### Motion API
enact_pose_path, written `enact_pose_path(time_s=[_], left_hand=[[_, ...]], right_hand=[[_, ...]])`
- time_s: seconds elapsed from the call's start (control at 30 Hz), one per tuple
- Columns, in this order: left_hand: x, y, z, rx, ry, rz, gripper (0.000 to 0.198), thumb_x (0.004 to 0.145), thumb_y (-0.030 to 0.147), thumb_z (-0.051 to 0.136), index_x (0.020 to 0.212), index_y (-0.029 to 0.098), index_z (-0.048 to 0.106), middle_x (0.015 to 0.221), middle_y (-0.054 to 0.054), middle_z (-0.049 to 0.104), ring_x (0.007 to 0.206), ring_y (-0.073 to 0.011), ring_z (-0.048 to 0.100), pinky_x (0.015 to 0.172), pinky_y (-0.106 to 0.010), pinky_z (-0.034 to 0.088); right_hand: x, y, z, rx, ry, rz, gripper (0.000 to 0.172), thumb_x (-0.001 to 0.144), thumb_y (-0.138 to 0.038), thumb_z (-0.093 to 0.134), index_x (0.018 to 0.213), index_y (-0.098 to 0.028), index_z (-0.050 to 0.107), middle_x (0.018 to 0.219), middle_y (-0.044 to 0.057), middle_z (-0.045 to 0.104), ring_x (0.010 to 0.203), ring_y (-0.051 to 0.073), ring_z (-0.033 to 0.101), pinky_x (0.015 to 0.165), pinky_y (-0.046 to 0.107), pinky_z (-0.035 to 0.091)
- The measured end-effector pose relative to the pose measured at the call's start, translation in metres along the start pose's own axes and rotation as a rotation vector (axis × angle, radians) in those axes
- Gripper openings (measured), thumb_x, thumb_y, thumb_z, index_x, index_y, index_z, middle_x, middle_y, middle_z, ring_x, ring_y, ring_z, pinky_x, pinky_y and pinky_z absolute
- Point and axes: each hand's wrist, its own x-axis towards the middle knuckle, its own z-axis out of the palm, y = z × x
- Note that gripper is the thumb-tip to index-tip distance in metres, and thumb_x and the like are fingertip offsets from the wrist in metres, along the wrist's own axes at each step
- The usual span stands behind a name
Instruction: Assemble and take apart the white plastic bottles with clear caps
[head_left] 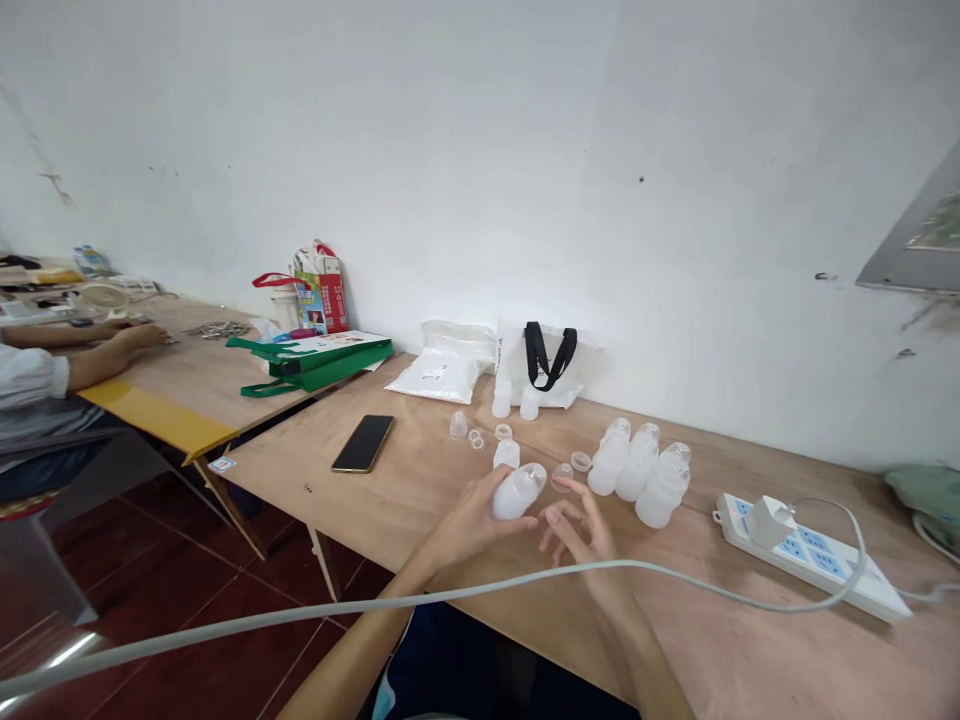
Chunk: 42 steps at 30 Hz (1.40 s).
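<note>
I have the left hand [474, 517] wrapped around a bottle [513, 496] above the near part of the table [427, 480], its palm and fingers covering the lower end from my view. The right hand [583, 532] holds nothing that I can see; its fingers are spread and curved just beside the bottle, some partly hidden behind the thumb. I cannot tell whether its index fingertip touches the clear dome [562, 477] behind it. A spare bottle [506, 453] is half covered by the left hand, and a cable [360, 606] crosses in front of both forearms. At far left a co-worker's hands [142, 337] are too small to read, the body cut off by the frame.

I count three capped bottles [639, 463] to the right, two small bottles [502, 400] before the white bag [511, 348], and one phone [364, 443].

The held bottle leans: its clear top points up and rightward, its long axis slanting from lower left to upper right.
</note>
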Motion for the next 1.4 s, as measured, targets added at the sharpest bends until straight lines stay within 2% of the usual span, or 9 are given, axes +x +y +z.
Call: enact_pose_path(time_s=[0.13, 0.27, 0.6, 0.83, 0.93, 1.03, 1.17, 1.27, 1.4], left_hand=[[0.006, -0.014, -0.004, -0.134, 0.088, 0.042, 0.038, 0.083, 0.047, 0.075, 0.104, 0.019, 0.059, 0.093, -0.002, 0.067, 0.085, -0.0185, 0.061, 0.080, -0.030, 0.050], [0.008, -0.022, -0.007, -0.196, 0.123, 0.050, 0.030, 0.083, 0.041, 0.075, 0.089, 0.018, 0.056, 0.083, 0.001, 0.061, 0.077, -0.0144, 0.054, 0.075, -0.028, 0.047], [0.012, -0.031, -0.009, -0.190, 0.045, 0.053, 0.033, 0.082, 0.045, 0.076, 0.090, 0.019, 0.056, 0.088, 0.001, 0.061, 0.082, -0.0169, 0.057, 0.083, -0.033, 0.048], [0.009, -0.036, -0.023, -0.137, -0.067, -0.002, 0.035, 0.092, 0.054, 0.061, 0.106, 0.022, 0.052, 0.095, 0.000, 0.059, 0.088, -0.0185, 0.056, 0.083, -0.034, 0.049], [0.008, -0.041, -0.027, -0.146, -0.085, -0.006, 0.036, 0.093, 0.053, 0.059, 0.109, 0.022, 0.051, 0.097, 0.000, 0.059, 0.088, -0.0177, 0.056, 0.083, -0.032, 0.048], [0.011, -0.050, -0.030, -0.161, -0.020, -0.006, 0.036, 0.093, 0.052, 0.062, 0.109, 0.022, 0.051, 0.096, 0.000, 0.058, 0.087, -0.0173, 0.055, 0.082, -0.031, 0.047], [0.016, -0.061, -0.033, -0.164, 0.126, 0.015, 0.034, 0.092, 0.048, 0.064, 0.112, 0.022, 0.055, 0.103, -0.002, 0.060, 0.094, -0.0190, 0.057, 0.086, -0.032, 0.048], [0.019, -0.068, -0.035, -0.165, 0.210, 0.004, 0.037, 0.091, 0.046, 0.065, 0.117, 0.022, 0.055, 0.113, -0.005, 0.062, 0.103, -0.0215, 0.059, 0.089, -0.034, 0.049], [0.021, -0.079, -0.036, -0.164, 0.242, 0.010, 0.051, 0.089, 0.043, 0.068, 0.131, 0.023, 0.049, 0.120, -0.007, 0.064, 0.112, -0.0237, 0.060, 0.102, -0.041, 0.047]], right_hand=[[0.009, 0.006, -0.019, -0.087, 0.013, 0.021, 0.055, 0.083, -0.066, 0.069, 0.116, -0.024, 0.061, 0.083, 0.004, 0.068, 0.063, 0.019, 0.063, 0.040, 0.025, 0.049], [0.008, 0.003, -0.024, -0.133, 0.023, 0.016, 0.050, 0.082, -0.068, 0.069, 0.100, -0.022, 0.069, 0.080, 0.006, 0.067, 0.063, 0.019, 0.063, 0.041, 0.024, 0.048], [0.011, 0.011, -0.035, -0.335, 0.059, 0.043, 0.051, 0.085, -0.070, 0.061, 0.101, -0.022, 0.069, 0.086, 0.008, 0.070, 0.068, 0.022, 0.066, 0.042, 0.026, 0.048], [0.014, 0.019, -0.042, -0.670, 0.193, -0.117, 0.039, 0.092, -0.057, 0.054, 0.111, -0.026, 0.069, 0.097, 0.007, 0.070, 0.081, 0.023, 0.067, 0.073, 0.038, 0.057], [0.015, 0.020, -0.041, -0.504, 0.177, -0.074, 0.042, 0.090, -0.056, 0.059, 0.119, -0.026, 0.065, 0.104, 0.008, 0.067, 0.081, 0.023, 0.065, 0.059, 0.034, 0.056], [0.014, 0.014, -0.041, -0.116, 0.103, -0.022, 0.051, 0.086, -0.053, 0.068, 0.129, -0.029, 0.056, 0.117, 0.010, 0.065, 0.078, 0.022, 0.064, 0.043, 0.027, 0.050], [0.007, -0.001, -0.043, 0.271, -0.017, -0.027, 0.062, 0.084, -0.039, 0.074, 0.139, -0.036, 0.046, 0.132, 0.010, 0.063, 0.084, 0.022, 0.067, 0.042, 0.026, 0.053], [0.000, -0.014, -0.044, 0.379, -0.120, -0.020, 0.064, 0.084, -0.031, 0.074, 0.140, -0.038, 0.044, 0.136, 0.010, 0.062, 0.086, 0.022, 0.069, 0.043, 0.026, 0.056], [-0.009, -0.026, -0.040, 0.442, -0.151, -0.027, 0.061, 0.085, -0.026, 0.071, 0.139, -0.038, 0.045, 0.138, 0.009, 0.061, 0.086, 0.020, 0.069, 0.043, 0.024, 0.056]])
